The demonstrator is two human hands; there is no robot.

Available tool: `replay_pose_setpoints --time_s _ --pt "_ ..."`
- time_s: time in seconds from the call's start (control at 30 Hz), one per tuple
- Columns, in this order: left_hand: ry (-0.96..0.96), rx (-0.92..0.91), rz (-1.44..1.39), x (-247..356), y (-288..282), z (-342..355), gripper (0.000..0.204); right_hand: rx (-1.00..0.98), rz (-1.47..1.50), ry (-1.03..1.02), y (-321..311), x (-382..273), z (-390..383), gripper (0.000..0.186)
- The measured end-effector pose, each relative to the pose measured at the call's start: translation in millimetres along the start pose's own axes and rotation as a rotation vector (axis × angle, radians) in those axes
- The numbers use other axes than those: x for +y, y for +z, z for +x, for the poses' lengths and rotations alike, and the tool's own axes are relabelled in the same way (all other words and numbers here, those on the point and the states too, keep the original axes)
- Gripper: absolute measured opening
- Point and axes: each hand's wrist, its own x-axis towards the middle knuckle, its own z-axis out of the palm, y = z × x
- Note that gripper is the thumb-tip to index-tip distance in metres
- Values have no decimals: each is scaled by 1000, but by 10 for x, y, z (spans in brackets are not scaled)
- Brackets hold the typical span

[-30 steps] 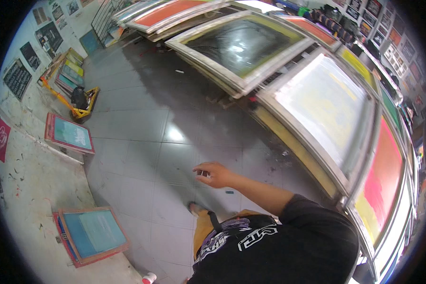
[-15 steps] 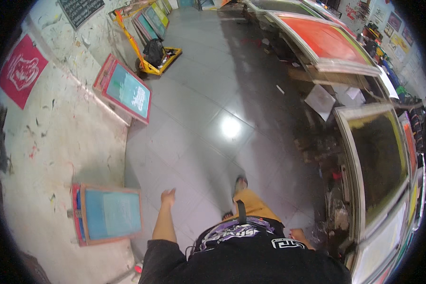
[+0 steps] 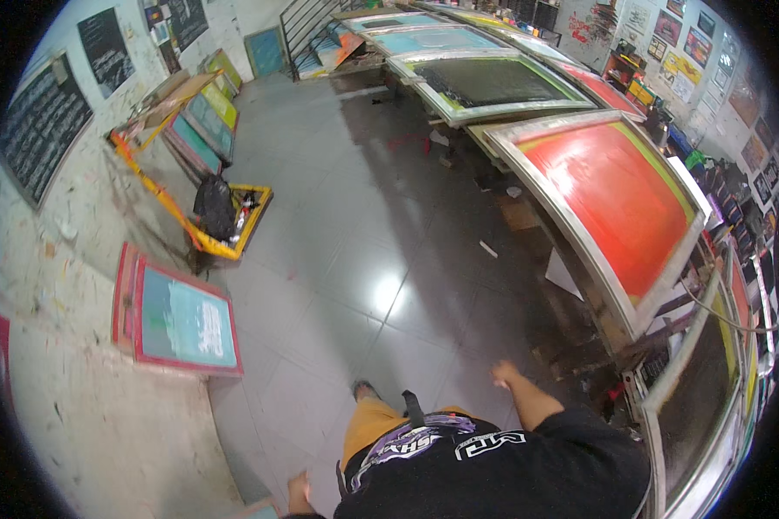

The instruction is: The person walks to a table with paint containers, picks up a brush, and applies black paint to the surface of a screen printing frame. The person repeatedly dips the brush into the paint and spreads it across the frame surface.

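Note:
My right hand hangs low over the tiled floor, short of the red screen frame on the long rack at right. Its fingers are curled, and whether they hold anything is too small to make out. My left hand shows at the lower edge, near the left wall, too small and blurred for its fingers to be read. A pink-framed teal screen leans on that wall, ahead of my left hand.
A yellow trolley with a black bag stands by the left wall before leaning screens. A dark screen and others line the rack. The tiled floor runs between, toward a railing at the back.
My view has swung from the right-hand rack to along the aisle and moved forward; the trolley is nearer. My right hand has swung out beside me; my left came into view and dropped back.

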Motion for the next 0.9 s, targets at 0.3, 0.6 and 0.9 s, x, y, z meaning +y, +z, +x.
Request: replay_pose_setpoints --time_s 0.3,0.6,0.9 --pt "-293 -69 -515 1343 -2269 1854 39 458 575 -100 -2929 -2550 1250 39" --pt "204 172 -826 3493 -6849 5375 30 90 631 427 -3055 -2304 1845 46" --pt "198 116 -807 4992 -8611 6836 22 -26 469 308 -5160 -3412 3322 40"
